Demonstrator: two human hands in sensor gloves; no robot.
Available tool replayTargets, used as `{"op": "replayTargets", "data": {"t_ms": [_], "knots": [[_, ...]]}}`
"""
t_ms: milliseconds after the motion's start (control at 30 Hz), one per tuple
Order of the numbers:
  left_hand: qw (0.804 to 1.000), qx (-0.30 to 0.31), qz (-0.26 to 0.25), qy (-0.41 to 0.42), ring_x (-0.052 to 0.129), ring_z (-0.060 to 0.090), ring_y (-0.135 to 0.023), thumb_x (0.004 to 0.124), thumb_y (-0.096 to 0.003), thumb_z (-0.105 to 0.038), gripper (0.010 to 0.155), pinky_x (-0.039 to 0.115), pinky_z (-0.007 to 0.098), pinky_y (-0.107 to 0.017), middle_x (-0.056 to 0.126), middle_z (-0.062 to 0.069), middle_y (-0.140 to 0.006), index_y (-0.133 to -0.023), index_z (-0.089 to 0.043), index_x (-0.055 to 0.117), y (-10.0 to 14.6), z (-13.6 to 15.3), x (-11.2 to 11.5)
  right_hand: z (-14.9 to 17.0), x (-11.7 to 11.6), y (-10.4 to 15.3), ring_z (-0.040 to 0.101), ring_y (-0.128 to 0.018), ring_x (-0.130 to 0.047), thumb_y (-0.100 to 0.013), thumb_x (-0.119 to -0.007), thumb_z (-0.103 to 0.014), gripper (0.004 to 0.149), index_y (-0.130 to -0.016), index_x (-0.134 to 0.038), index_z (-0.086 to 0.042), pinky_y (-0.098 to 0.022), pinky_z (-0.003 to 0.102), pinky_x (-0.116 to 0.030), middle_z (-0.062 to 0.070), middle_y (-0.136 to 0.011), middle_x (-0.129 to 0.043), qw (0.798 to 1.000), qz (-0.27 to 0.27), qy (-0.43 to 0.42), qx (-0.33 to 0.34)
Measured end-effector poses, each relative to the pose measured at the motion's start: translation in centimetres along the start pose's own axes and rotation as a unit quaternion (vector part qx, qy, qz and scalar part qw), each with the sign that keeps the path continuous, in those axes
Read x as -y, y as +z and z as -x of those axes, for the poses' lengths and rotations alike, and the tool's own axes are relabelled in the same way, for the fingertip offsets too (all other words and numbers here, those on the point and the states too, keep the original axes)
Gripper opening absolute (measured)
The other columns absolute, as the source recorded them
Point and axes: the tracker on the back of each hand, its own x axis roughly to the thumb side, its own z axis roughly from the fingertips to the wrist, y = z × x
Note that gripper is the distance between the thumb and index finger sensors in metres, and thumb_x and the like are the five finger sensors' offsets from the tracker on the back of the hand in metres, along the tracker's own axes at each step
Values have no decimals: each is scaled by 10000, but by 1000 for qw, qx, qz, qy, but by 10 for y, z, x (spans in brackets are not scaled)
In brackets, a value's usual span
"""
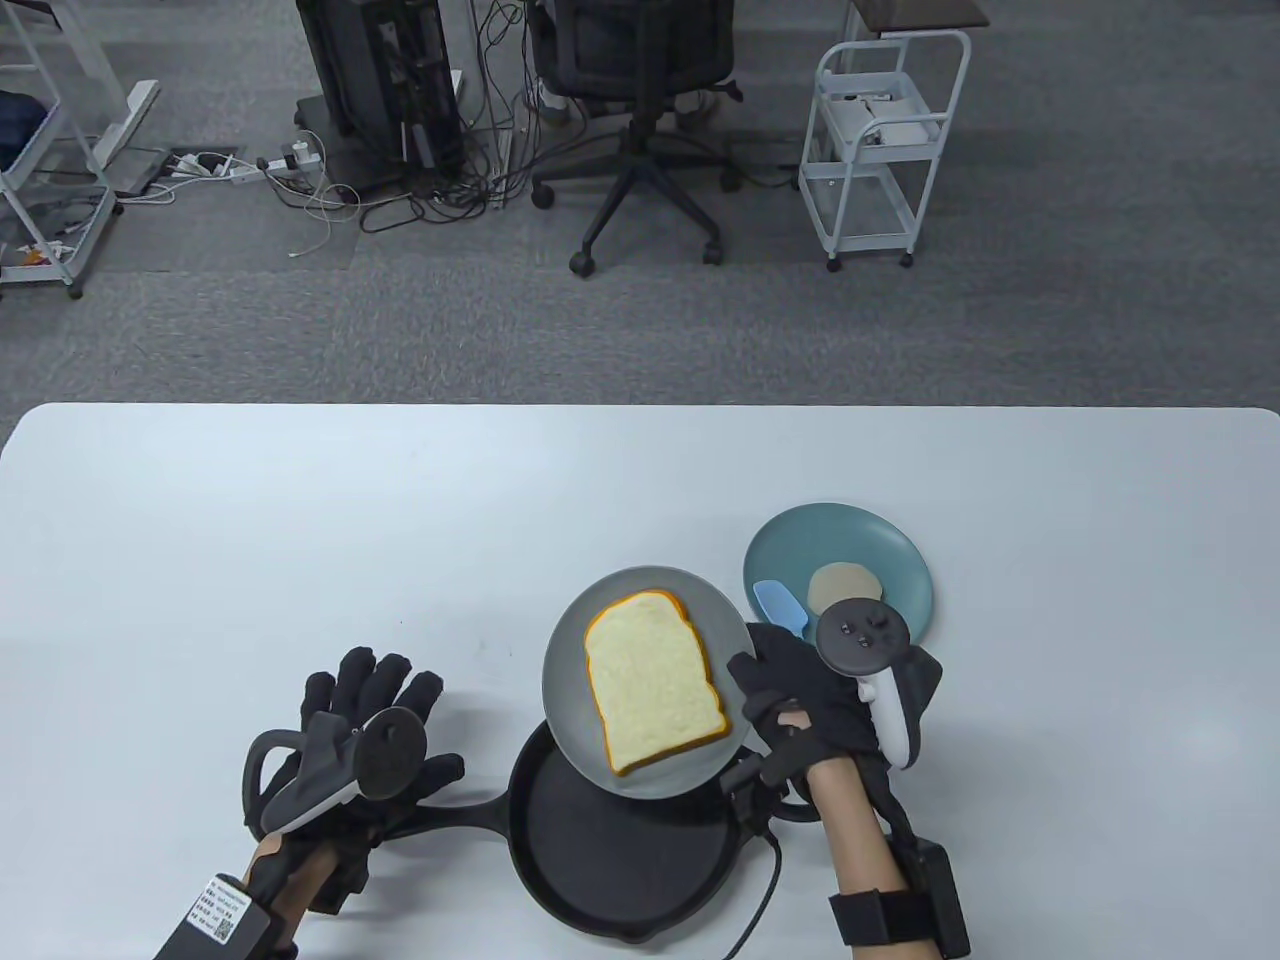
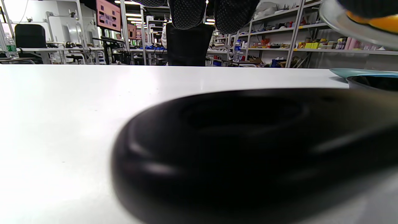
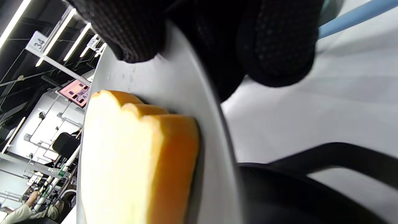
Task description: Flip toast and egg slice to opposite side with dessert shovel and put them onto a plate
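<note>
In the table view the tracker on the right hand covers part of the egg slice and hides the handle of the blue shovel, so only its blade shows. The grey plate covers the far rim of the black pan, whose near rim is cut by the bottom edge. The left hand hides the end of the pan handle. In the left wrist view that handle is a dark blur. In the right wrist view the toast runs off the bottom edge.
</note>
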Motion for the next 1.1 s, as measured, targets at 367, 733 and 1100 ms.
{"op": "replayTargets", "data": {"t_ms": [367,733,1100], "knots": [[1000,13,3,-9,335,471,-1146,567,-305,-741,918,312,657,-801,427,101,-1230,-1109,-310,470,-1,-8,4,-3,-23,30,202,-454,-1045,-447,-836,-341,471,-902,-854,-219,-350,379,-895,13,-727,-951,990,-22,95,101],[1000,16,7,-12,328,476,-1145,557,-299,-746,927,306,658,-801,416,104,-1232,-1112,-310,466,0,-10,4,-20,-29,70,183,-411,-1040,-441,-834,-356,455,-871,-880,-217,-327,372,-887,10,-693,-973,962,106,145,206],[1000,19,11,-15,323,474,-1146,545,-296,-749,931,304,658,-801,412,103,-1233,-1113,-311,461,0,-12,4,-39,-30,105,189,-417,-1033,-445,-831,-349,446,-870,-881,-222,-328,375,-879,10,-698,-972,908,221,210,289]]}}
